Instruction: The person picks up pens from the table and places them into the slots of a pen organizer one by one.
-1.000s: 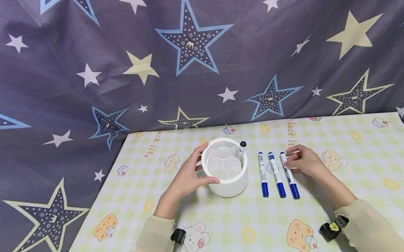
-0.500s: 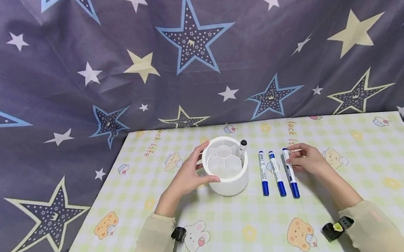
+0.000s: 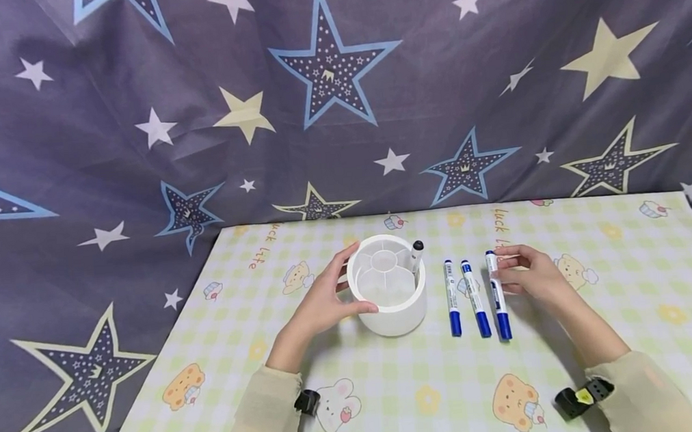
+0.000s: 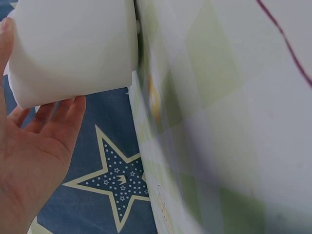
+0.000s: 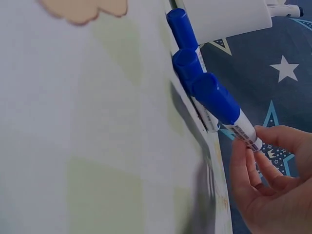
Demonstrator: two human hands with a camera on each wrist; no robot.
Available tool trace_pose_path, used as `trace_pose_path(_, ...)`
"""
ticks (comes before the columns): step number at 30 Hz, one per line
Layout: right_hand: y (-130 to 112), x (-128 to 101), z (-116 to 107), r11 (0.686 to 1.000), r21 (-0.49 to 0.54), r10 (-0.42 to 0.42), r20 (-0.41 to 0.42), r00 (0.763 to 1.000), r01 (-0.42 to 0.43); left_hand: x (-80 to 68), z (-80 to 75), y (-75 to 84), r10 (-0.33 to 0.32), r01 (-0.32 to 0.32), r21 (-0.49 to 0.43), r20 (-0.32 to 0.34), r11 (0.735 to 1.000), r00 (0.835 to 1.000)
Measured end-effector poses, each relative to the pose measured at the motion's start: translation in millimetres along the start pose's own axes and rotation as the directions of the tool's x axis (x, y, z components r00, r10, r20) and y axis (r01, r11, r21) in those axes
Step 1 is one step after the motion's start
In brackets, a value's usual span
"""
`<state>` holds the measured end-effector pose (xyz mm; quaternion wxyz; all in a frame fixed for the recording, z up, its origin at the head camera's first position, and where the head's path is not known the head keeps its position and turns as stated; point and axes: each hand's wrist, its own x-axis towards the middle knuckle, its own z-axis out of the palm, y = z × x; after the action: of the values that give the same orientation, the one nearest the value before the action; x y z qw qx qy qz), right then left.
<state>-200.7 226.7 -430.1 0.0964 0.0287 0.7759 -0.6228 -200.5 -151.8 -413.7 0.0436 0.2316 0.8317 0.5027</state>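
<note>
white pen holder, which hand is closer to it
Left. The left hand cups the side of the white pen holder, fingers on its wall. The right hand is off to its right, pinching the rightmost blue marker.

A blue-capped white marker is pinched near its far end by the right hand, cap toward the person, lying just right of two matching markers on the cloth. A white round holder with inner compartments stands upright in the left hand's grasp, one black-capped marker upright at its right rim.
</note>
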Motion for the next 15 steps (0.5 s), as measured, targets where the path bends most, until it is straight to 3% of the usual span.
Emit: trace_pose_path(15, -16, -14, 3, 0.993, 0.069, -0.091, -0.021, 0.996, 0.092, -1.2, -0.4, 1.2, -0.009, 0.009, -0.001, 0.003, 1.0, 1.0)
